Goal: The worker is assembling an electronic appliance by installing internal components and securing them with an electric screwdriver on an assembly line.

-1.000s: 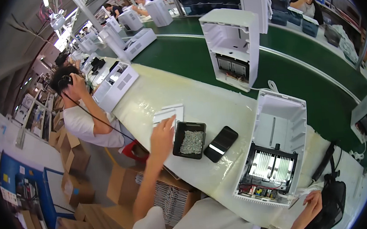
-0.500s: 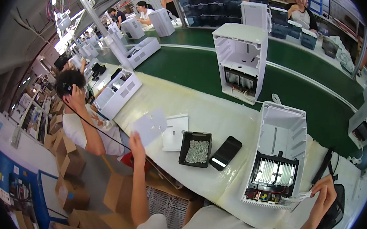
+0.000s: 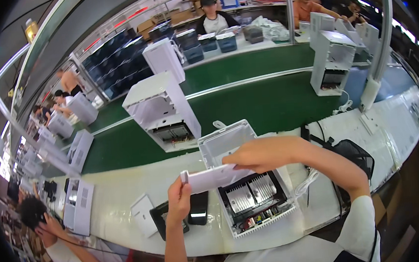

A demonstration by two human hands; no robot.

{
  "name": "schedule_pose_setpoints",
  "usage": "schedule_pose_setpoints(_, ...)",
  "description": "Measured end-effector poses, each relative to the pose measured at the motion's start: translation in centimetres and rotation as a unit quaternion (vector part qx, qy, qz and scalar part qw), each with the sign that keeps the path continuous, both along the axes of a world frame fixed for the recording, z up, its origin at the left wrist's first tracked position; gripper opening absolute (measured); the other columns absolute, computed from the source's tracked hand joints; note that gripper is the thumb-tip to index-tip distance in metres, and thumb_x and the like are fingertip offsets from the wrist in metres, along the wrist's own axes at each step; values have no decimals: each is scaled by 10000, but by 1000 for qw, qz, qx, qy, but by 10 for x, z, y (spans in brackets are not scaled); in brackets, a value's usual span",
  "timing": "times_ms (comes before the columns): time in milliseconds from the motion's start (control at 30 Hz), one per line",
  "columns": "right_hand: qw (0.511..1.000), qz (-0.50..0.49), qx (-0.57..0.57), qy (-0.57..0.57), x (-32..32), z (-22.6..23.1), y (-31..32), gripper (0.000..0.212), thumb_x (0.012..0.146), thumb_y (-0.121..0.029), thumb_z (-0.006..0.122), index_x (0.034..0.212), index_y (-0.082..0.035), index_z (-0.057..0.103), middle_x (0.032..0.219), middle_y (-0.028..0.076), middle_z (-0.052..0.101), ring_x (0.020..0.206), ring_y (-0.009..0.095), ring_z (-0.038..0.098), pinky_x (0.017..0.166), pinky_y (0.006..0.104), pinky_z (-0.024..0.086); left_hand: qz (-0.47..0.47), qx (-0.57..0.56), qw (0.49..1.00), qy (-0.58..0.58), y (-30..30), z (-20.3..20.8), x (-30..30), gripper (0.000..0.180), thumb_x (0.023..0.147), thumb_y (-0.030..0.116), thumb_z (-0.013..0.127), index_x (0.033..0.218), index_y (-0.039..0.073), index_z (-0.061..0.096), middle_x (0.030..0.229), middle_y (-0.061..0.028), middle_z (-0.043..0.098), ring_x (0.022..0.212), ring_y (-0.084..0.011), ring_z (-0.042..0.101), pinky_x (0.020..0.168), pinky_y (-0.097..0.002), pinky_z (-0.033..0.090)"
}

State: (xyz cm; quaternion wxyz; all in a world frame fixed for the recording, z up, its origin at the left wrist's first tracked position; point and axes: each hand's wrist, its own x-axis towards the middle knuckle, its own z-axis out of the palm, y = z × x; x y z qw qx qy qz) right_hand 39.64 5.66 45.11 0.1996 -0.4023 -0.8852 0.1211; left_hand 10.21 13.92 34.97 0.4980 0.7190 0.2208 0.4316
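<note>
Both my hands hold a thin white plastic panel [image 3: 209, 179] tilted over a white appliance housing [image 3: 222, 139]. My left hand [image 3: 179, 201] pinches its left end. My right hand [image 3: 258, 155] grips the upper right edge, its fingertips partly hidden by the panel. The housing lies on its back on the bench, with metal heat sinks [image 3: 253, 192] and a wired circuit board [image 3: 265, 217] in its near end. Left of it are a black phone [image 3: 198, 210] and a black tray [image 3: 160, 219], which my left forearm partly covers. Another white plate [image 3: 143, 215] lies beyond the tray.
Upright white housings [image 3: 166, 110] stand on the green conveyor [image 3: 266, 97] beyond the bench. A coiled white cord [image 3: 306, 185] and a black mesh bag [image 3: 354, 155] lie at right. A person with a headset-like black device [image 3: 41, 218] sits at left; others work across the conveyor.
The view has swung to the right. My left hand has brought the white panel across to the housing. My right hand has left the white cord and taken hold of the panel.
</note>
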Motion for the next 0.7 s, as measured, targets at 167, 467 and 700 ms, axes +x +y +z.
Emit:
schedule_pose_setpoints(167, 999, -52, -5, -2, 32, -22, 3, 215, 891, -42, 574, 1099, -10, 530, 813, 218, 631, 769, 425, 605, 650, 483, 449, 91, -6, 993, -73, 1, -28, 30, 403, 981, 83, 496, 1375, 9, 455, 1348, -126, 558, 1263, -241, 519, 1043, -348, 406)
schedule_pose_setpoints(467, 996, -62, -35, -46, 28, -39, 16, 161, 907, -68, 574, 1053, -14, 534, 793, 226, 632, 792, 423, 620, 663, 496, 469, 30, -93, 993, 65, -17, -101, 40, 803, 885, -10, 520, 1572, 149, 136, 1593, -118, 221, 1471, -292, 242, 1075, -455, 382)
schedule_pose_setpoints(700, 985, -65, -64, -146, 11, -26, 16, 231, 849, -30, 603, 1067, -37, 527, 816, 193, 652, 808, 403, 637, 666, 490, 476, 9, -162, 983, 80, -18, -91, 32, 835, 867, -37, 471, 1585, 175, 102, 1595, -108, 221, 1475, -278, 234, 1031, -421, 402)
